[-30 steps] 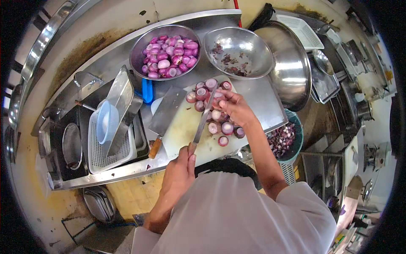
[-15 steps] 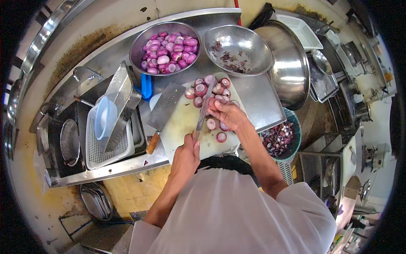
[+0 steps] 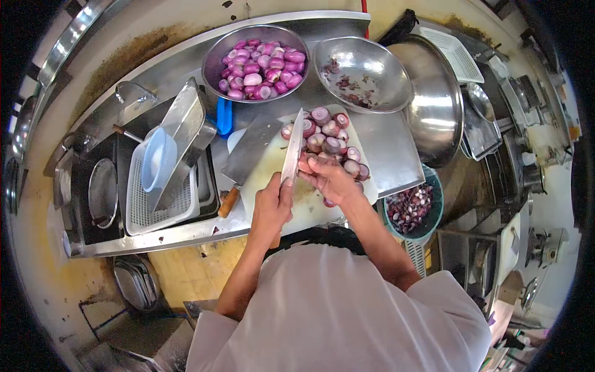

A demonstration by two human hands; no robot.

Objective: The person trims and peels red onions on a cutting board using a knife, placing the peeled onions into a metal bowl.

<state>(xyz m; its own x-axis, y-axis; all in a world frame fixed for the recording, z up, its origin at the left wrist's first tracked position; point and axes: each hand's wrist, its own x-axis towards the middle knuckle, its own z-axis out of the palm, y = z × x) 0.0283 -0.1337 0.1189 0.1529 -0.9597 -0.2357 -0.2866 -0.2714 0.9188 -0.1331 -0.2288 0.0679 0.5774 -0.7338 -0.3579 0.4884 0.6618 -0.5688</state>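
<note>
My left hand (image 3: 271,204) is wrapped around the handle of a long kitchen knife (image 3: 293,146), its blade pointing away from me over the white cutting board (image 3: 266,180). Close to the blade's right side, my right hand (image 3: 331,178) is closed, with a red onion (image 3: 305,163) at its fingertips, mostly hidden by them. Beyond and beside that hand lie several red onions with cut ends (image 3: 332,145) on the board. A wide cleaver (image 3: 253,149) with a wooden handle rests at the board's left edge.
A steel bowl of peeled purple onions (image 3: 255,68) stands behind the board, beside a steel bowl with skin scraps (image 3: 362,74). At right are a large steel pot (image 3: 434,99) and a green bin of peelings (image 3: 412,208). A sink with baskets (image 3: 162,186) lies left.
The knife blade has turned to show more of its flat side and sits slightly apart from my right fingers. The whole view has shifted a little. Both hands keep their holds.
</note>
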